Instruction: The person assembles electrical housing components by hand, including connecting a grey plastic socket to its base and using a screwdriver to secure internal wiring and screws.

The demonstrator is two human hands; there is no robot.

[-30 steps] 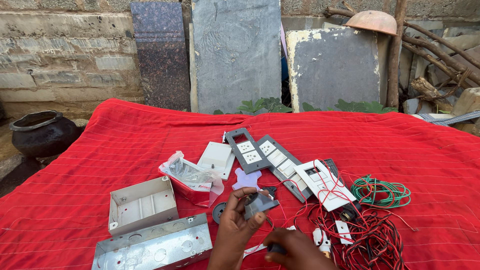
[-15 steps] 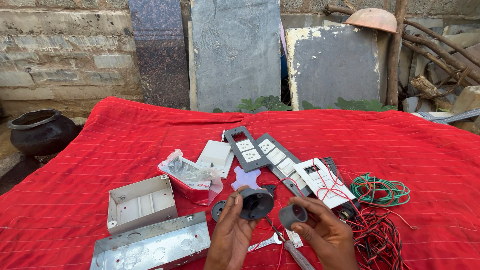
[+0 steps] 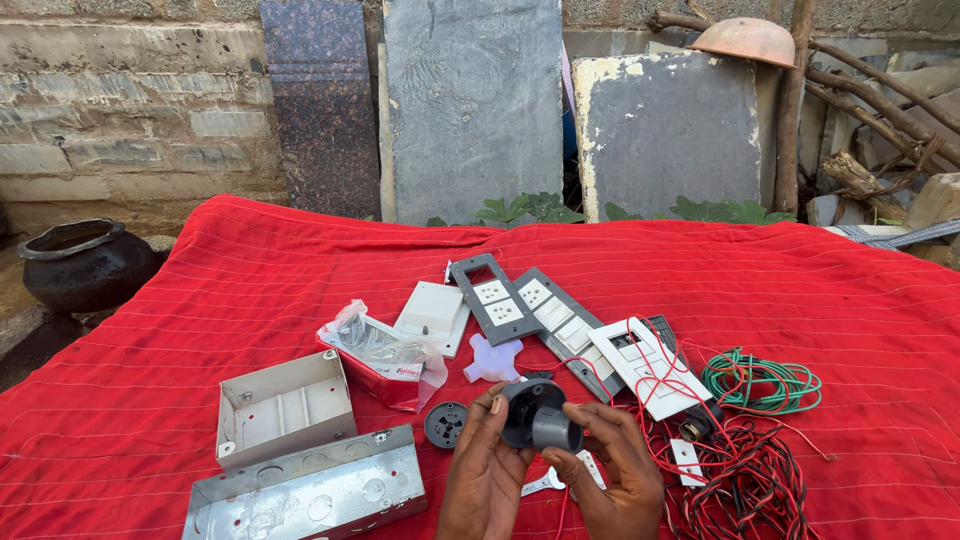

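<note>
My left hand and my right hand together hold a dark grey round lamp holder just above the red cloth. The left fingers grip its wide round base, the right fingers pinch its narrower barrel. A round black disc part lies on the cloth just left of my left hand. A small white plastic piece rests beyond the holder. A metal tool lies on the cloth between my wrists.
A long metal box and a smaller one sit at the left front. A plastic packet, white and grey switch plates, red and black wires, a green wire coil. A black pot stands off the cloth.
The two separate parts, one in each hand half a second ago, are now brought together in both hands. A second ago my right hand was low at the frame's bottom edge.
</note>
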